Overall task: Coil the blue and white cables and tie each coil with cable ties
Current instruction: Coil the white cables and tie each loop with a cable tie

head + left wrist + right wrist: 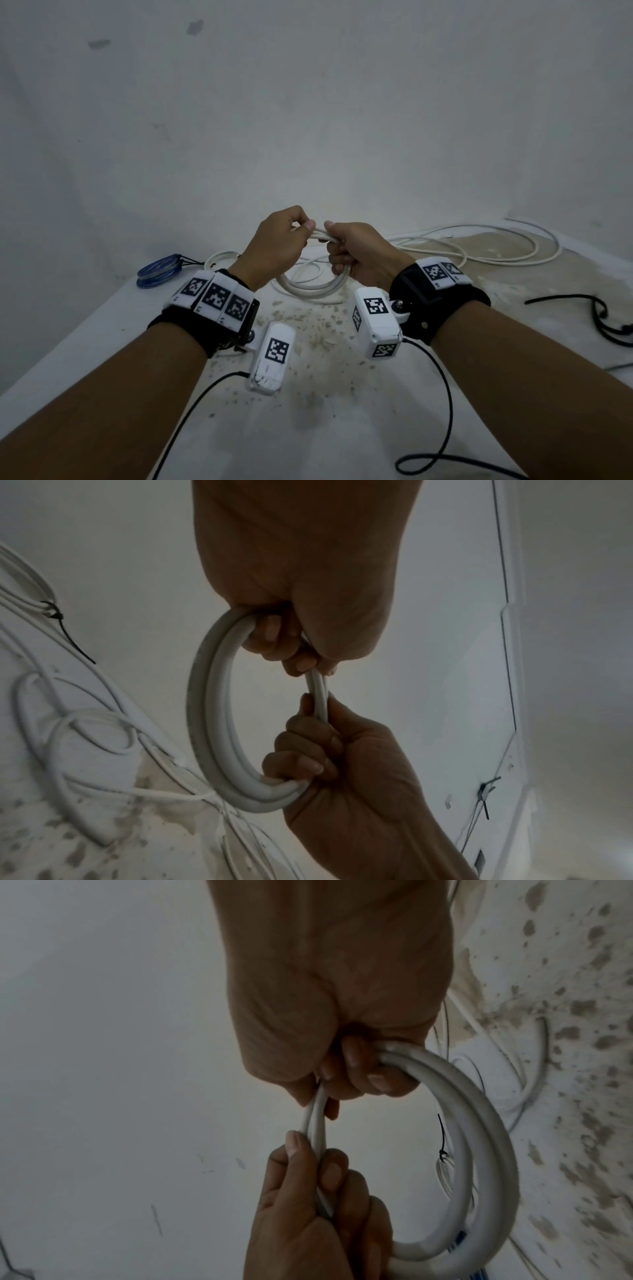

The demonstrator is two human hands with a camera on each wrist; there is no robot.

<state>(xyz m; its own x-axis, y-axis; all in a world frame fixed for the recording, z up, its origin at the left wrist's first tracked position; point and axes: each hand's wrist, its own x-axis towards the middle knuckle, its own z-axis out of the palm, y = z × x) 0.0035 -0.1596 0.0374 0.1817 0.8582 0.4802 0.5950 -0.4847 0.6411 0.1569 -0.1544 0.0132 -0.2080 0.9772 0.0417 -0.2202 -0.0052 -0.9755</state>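
Both hands hold a small coil of white cable [310, 289] above the table. My left hand [301, 229] pinches the coil's top strands between thumb and fingers. Beside it, my right hand [331, 240] grips the same strands with its fingers curled through the loop. The left wrist view shows the coil [209, 710] hanging between the left hand [294, 653] above and the right hand [318, 739] below. In the right wrist view the coil [479, 1137] curves right of the right hand [329, 1085] and left hand [308, 1153]. A blue coil [157, 270], tied in black, lies at the left.
The white cable's loose length [479, 246] sprawls over the stained white table [325, 342] at the back right. A smaller white coil [219, 258] lies behind my left wrist. A black cord [599, 318] lies at the right edge. A wall stands close behind.
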